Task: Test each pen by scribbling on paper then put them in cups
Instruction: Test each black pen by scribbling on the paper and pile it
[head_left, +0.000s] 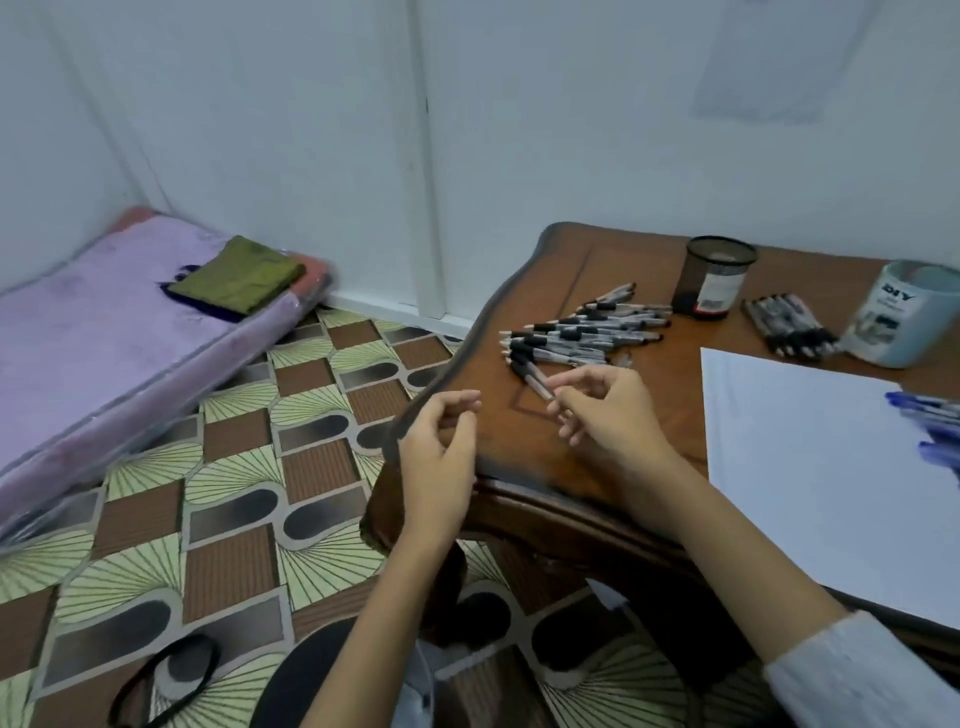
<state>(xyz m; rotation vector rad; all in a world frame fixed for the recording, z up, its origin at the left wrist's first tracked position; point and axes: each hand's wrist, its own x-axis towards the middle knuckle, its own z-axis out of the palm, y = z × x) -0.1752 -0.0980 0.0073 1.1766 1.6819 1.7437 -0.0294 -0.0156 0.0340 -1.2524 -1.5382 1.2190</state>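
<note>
A lilac mattress in clear plastic wrap (104, 353) lay on the patterned floor at the left, well apart from the brown wooden table with a dark carved edge (587, 270) that filled the right side. A large white sheet of paper (810, 467) lay on the table's right part, with several blue pens (930, 415) on its far right edge. The left hand (441, 452) hovered at the table's left corner, its fingers loosely curled and holding nothing. The right hand (608, 415) was over the tabletop, pinching a clear pen with a black cap (535, 382) between thumb and fingertips, just beside the near end of a loose heap of black-and-white pens (582, 332). At the back stood a pale round cup with a printed label (904, 317) and a black mesh cup (714, 278), and a small row of dark pens (789, 325) lay between them
</note>
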